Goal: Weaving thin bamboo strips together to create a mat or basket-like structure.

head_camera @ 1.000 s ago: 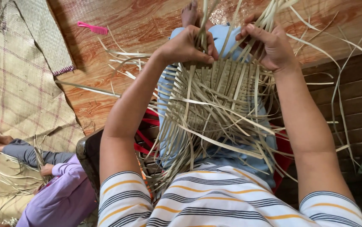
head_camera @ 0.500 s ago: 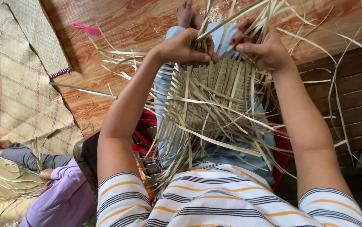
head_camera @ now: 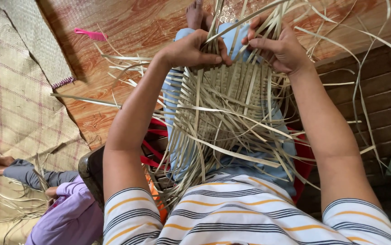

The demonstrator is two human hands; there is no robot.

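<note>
Material: pale flat reed strips, half-woven panel [head_camera: 231, 109] lying across person's lap, loose ends fanning out all round.
Handling: judged light, springy, prone to kink; best taken at woven edge, not free ends.
L hand [head_camera: 195, 50]: closing on top edge, pinching strips.
R hand [head_camera: 279, 50]: gripping upright strips nr top edge.

Home weaving spot: wood-pattern floor [head_camera: 127, 27], woven mats [head_camera: 14, 104], loose straw strips [head_camera: 113, 63].
</note>
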